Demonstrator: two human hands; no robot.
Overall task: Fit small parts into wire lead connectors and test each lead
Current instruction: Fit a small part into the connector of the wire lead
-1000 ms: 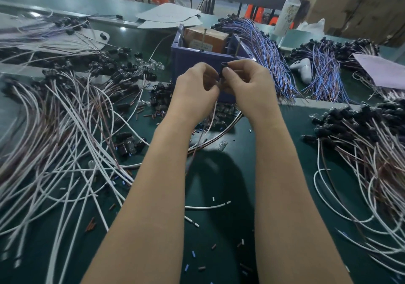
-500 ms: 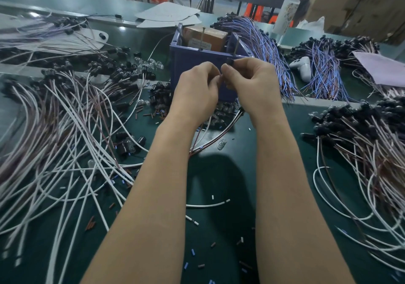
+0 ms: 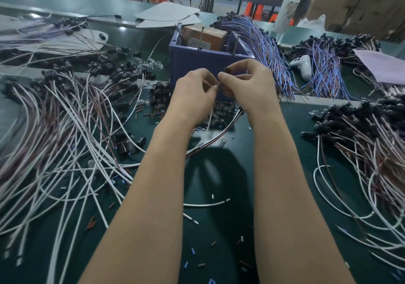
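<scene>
Right hand: my right hand (image 3: 252, 86) is up in front of the bin. Its thumb and forefinger are curled and pinch a small black plastic connector (image 3: 226, 70), which pokes up above my fingertips.
Left hand: my left hand (image 3: 192, 95) is just beside the right, with its fingertips touching my right thumb. The fingers are curled with their tips pressed together, but I cannot tell whether anything is between them.
Lead: a thin white and brown wire pair (image 3: 221, 133) comes out from under my hands. It curves down and to the left over the dark green table mat (image 3: 219, 174).
Bin: a blue plastic bin (image 3: 197, 64) stands right behind my hands, with a brown cardboard box (image 3: 206, 37) inside it.
Left pile: a wide spread of white and brown leads with black ends (image 3: 65, 130) lies on the mat.
Right pile: a second heap of white and brown leads with black connectors (image 3: 361, 141) lies near my right forearm.
Behind the bin: a bundle of blue and purple wires (image 3: 263, 49) lies draped just to its right. A white plastic handheld controller (image 3: 303, 65) lies further right.
Small parts: clear little bulbs (image 3: 153, 63) lie left of the bin. Loose black caps (image 3: 129, 145) sit among the left leads.
Scraps: short bits of blue, brown and white sleeving (image 3: 192, 250) are scattered between my forearms.
</scene>
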